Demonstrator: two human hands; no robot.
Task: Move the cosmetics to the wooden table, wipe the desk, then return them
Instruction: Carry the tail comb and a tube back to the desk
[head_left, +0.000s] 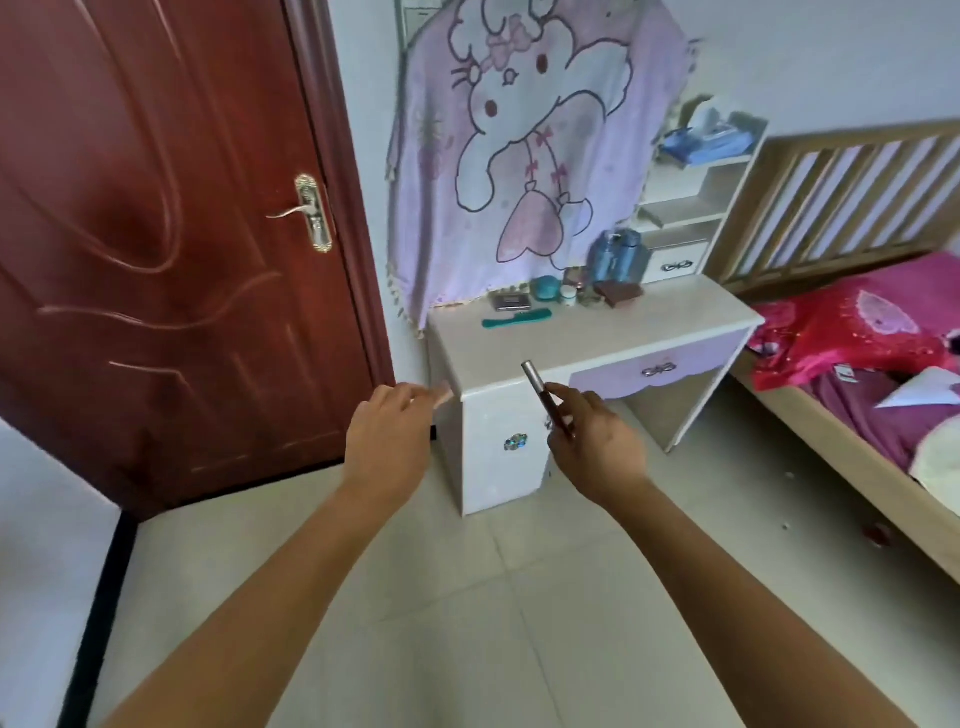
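My right hand (592, 441) grips a slim dark-red cosmetic pen with a silver cap (545, 397), held in front of the white desk (597, 338), near its front edge. My left hand (389, 436) is empty, fingers spread, reaching toward the desk's front left corner. At the back of the desk lie a teal comb (517, 317), a grey compact (511, 301), a teal round jar (545, 287), a small white jar (569, 295), a brown wallet-like case (621, 293) and blue bottles (615, 254).
A dark red door (156, 234) stands left of the desk. A purple cartoon cloth (524, 145) hangs behind it. A white shelf unit (691, 197) holds blue packs. A bed with pink bedding (857, 338) lies to the right. Beige tiled floor is underfoot.
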